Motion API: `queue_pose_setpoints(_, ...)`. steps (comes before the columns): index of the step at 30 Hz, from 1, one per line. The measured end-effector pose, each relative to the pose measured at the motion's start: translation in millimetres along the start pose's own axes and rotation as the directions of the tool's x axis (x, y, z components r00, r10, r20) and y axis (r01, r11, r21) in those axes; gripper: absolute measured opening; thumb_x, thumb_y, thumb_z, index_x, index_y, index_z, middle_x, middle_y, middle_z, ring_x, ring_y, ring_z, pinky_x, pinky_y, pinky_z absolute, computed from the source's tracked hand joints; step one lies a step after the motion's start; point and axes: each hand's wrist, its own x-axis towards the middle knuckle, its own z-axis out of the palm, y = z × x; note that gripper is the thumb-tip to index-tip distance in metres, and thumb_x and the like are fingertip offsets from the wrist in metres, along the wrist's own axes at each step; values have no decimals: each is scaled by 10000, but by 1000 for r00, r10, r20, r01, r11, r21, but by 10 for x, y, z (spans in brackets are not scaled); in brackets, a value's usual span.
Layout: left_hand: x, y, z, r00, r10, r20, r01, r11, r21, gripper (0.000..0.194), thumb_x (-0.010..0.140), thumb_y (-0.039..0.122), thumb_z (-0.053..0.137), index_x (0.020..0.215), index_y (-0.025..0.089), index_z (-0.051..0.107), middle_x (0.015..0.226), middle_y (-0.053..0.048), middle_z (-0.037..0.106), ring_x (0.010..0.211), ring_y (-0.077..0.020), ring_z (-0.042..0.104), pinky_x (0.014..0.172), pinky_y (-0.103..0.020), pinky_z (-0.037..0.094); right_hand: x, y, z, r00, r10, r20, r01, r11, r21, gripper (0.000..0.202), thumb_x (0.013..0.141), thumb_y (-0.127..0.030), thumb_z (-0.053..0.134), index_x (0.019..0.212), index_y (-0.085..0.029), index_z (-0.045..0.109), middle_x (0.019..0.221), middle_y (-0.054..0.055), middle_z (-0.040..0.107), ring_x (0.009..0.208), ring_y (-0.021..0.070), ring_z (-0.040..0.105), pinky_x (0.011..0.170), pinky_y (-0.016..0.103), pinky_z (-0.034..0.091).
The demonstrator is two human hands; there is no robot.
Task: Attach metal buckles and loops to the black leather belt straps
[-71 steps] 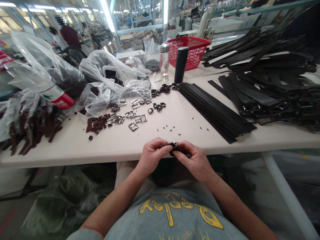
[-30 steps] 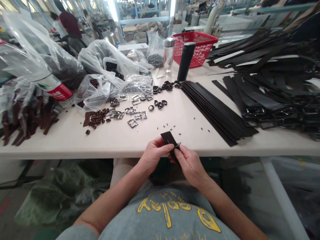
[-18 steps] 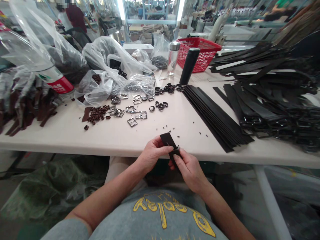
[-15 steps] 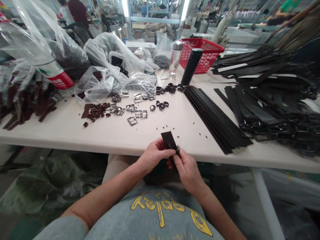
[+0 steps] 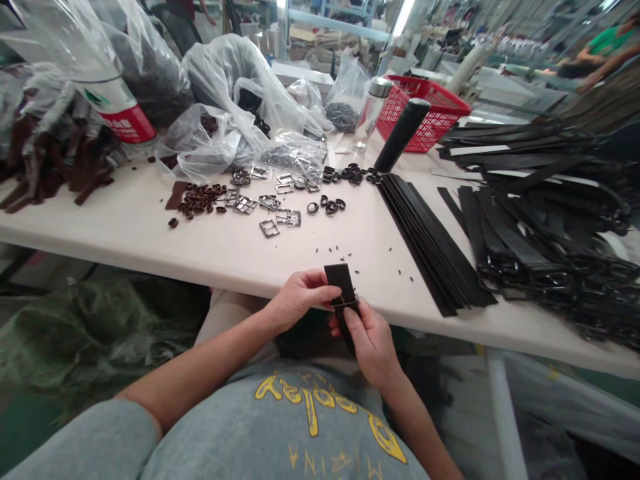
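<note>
Between my two hands, at the table's front edge, is a black belt strap (image 5: 338,277) with its end pointing up and away from me. A thin metal buckle (image 5: 350,304) lies across the strap. My left hand (image 5: 305,297) pinches the strap from the left, thumb on its face. Lower down on the right, my right hand (image 5: 369,337) grips the strap and buckle with its thumb on top. The strap's lower part drops below the hands and is partly hidden. Just beyond, several tiny dark pins (image 5: 336,253) are scattered on the white table (image 5: 240,257).
Loose metal buckles (image 5: 270,228), brown loops (image 5: 200,200) and black loops (image 5: 331,205) lie farther back. Black straps (image 5: 430,247) are stacked at right, beside a pile of buckled belts (image 5: 530,253). A black flask (image 5: 403,137), a glass bottle (image 5: 371,113) and a red basket (image 5: 425,113) stand behind.
My view has tilted and turned a little. The buckle now shows lying across the strap, and my left thumb has shifted up and left, away from my right thumb.
</note>
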Motion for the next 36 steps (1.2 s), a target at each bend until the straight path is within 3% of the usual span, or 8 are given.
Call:
queue_pose_setpoints(3,-21,15,-40,999,-28,-16,28,1000,-15,324,670,351,848,818,127,667,705,-17,697,533,-129,624,556,-262,507,-1,11,21,1000,4,15,-4,1000,23,271,997,-396,438,987,-192,616,742,13,694,615,150,659,617,253,534)
queue_pose_setpoints(10,-33,80,-18,975,-70,210,89,992,-85,266,694,262,822,802,163,600,683,-13,698,528,-171,655,532,-293,526,-8,66,-20,998,-21,66,15,995,94,272,993,-408,454,1017,-192,618,776,20,698,665,158,657,659,266,535)
queue_pose_setpoints(16,-80,181,107,995,-72,74,76,996,-41,263,662,250,804,798,160,598,663,1,687,499,-144,640,509,-266,533,-35,27,-66,998,-9,55,2,993,117,266,967,-409,516,944,-186,660,796,37,709,680,170,663,638,264,538)
queue_pose_setpoints(22,-57,165,145,997,25,-72,-21,998,52,224,623,165,758,786,148,605,683,16,675,571,-116,622,571,-234,525,-7,-40,-32,992,-109,-68,95,977,-193,298,961,-379,528,758,-190,638,639,7,654,562,143,595,557,245,441)
queue_pose_setpoints(25,-45,129,106,994,70,-78,-64,995,81,220,636,167,745,789,154,588,694,22,667,596,-113,617,591,-225,508,-6,-71,-35,982,-178,-62,150,937,-316,304,963,-344,521,722,-190,621,615,5,626,573,142,571,576,255,406)
queue_pose_setpoints(29,-51,109,63,997,43,-60,-36,993,114,222,673,221,721,810,170,554,705,25,640,601,-117,589,606,-244,493,-6,-55,-37,991,-134,-3,130,962,-242,282,968,-337,503,767,-185,628,641,6,637,585,142,580,583,246,420)
queue_pose_setpoints(33,-86,112,107,982,161,-100,-114,923,366,137,678,187,654,751,181,538,670,40,559,636,-118,514,635,-242,451,-40,-56,-15,992,-123,-20,114,963,-243,307,961,-361,500,735,-182,609,614,6,607,566,144,551,552,245,415)
queue_pose_setpoints(36,-79,45,140,971,195,-139,-98,853,512,109,656,189,622,672,193,514,630,35,527,634,-135,482,613,-254,427,-32,-102,-33,992,-127,-24,118,965,-234,330,970,-381,465,751,-195,627,628,12,613,565,162,574,526,253,438)
